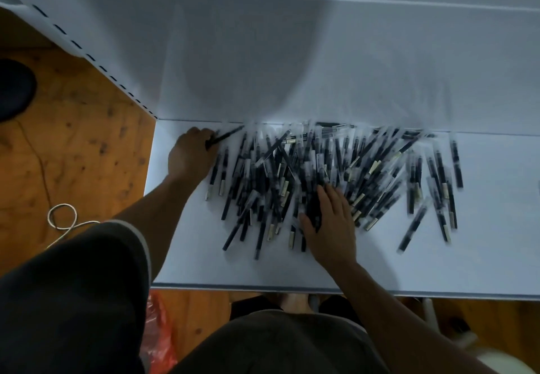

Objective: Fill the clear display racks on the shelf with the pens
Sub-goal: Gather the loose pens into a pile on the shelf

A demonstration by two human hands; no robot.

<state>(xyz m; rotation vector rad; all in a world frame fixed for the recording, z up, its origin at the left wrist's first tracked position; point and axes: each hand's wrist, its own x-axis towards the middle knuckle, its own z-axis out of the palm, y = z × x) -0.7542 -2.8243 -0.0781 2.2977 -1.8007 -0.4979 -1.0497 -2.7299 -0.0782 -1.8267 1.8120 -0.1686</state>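
A heap of several black pens (336, 174) in clear wrappers lies spread across the white shelf board (438, 262). My left hand (191, 154) is at the heap's left end, fingers curled round one black pen (228, 135) that points up and right. My right hand (330, 227) lies on the front middle of the heap, fingers spread over a bunch of pens and thumb beside them. The frame is blurred, so I cannot tell whether that hand grips any. No clear display rack shows in this view.
The shelf's white back panel (292, 52) rises behind the pens, with a slotted upright (73, 43) at its left edge. Left of the shelf is wooden floor (73, 139) with a looped white cord (62, 218). A red plastic bag (159, 332) lies under the board's front edge.
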